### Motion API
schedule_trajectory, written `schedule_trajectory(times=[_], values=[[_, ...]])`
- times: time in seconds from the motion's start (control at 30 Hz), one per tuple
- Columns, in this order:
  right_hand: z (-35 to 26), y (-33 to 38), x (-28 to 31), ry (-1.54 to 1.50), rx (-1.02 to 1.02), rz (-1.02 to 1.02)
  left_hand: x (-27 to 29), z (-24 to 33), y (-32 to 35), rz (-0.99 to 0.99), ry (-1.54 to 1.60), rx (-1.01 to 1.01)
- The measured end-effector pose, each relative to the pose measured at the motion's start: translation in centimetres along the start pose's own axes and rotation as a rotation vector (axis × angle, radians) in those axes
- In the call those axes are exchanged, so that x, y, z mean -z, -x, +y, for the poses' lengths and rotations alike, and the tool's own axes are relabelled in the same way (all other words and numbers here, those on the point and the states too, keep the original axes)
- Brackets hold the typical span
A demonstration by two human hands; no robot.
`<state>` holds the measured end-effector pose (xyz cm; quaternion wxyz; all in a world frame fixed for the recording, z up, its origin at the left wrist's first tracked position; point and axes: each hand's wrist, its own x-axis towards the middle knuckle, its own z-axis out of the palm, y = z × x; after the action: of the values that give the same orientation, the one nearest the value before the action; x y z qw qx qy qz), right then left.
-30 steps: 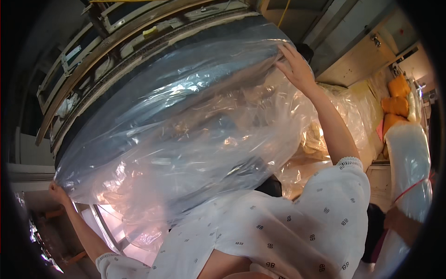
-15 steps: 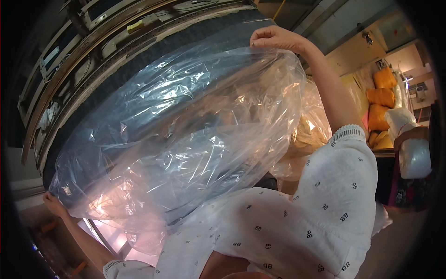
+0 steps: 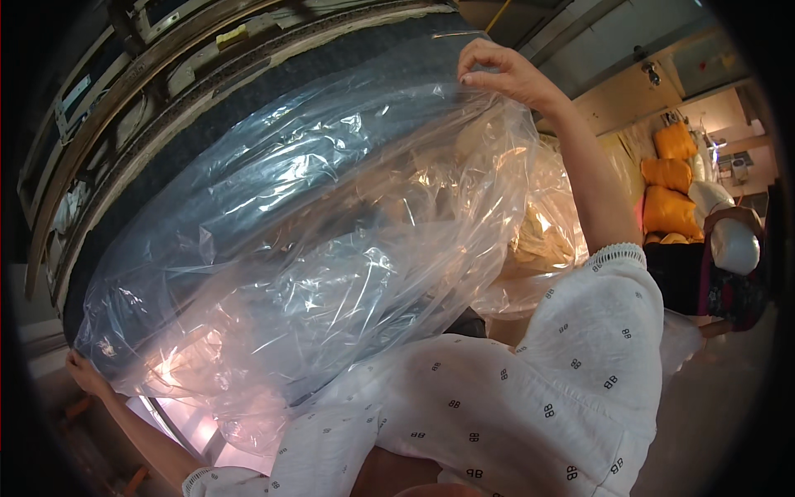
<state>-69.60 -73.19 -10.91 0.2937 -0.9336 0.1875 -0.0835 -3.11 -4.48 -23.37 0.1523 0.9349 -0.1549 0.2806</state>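
A large clear plastic sheet (image 3: 331, 273), wrinkled and shiny, spreads between my two hands across the front of my body. At the lower left, my left hand (image 3: 87, 374) pinches the sheet's far-left corner. My right hand (image 3: 505, 74), up at the upper right, has its fingers curled closed on the sheet's upper edge. The sheet lies partly over a dark work surface (image 3: 364, 50) and hangs down toward my lap. Whether it is a single layer or a bag, I cannot tell.
Behind the dark surface runs a worn machine frame (image 3: 124, 116) with rails. A bright pinkish panel (image 3: 195, 427) glows below the sheet. More crumpled plastic (image 3: 546, 224) lies beside my right arm. Orange bundles (image 3: 671, 211) are stacked at right, near another person holding a whitish bundle (image 3: 735, 247).
The view has shifted slightly. Both hands keep their hold, a little farther apart, and the sheet looks slightly more stretched. At right, the other person has moved.
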Motion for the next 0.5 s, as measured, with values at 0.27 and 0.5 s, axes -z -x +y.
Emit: schedule_trajectory(times=[0.27, 0.5], values=[[0.0, -2.6, 1.6, -0.436, -0.289, 0.124, 0.9, -1.7, -0.2, 0.061, 0.058, 0.059], [4.4, -7.5, -5.2, 0.199, -0.051, 0.496, 7.5, -2.0, 1.9, -0.158, 1.044, 0.263]])
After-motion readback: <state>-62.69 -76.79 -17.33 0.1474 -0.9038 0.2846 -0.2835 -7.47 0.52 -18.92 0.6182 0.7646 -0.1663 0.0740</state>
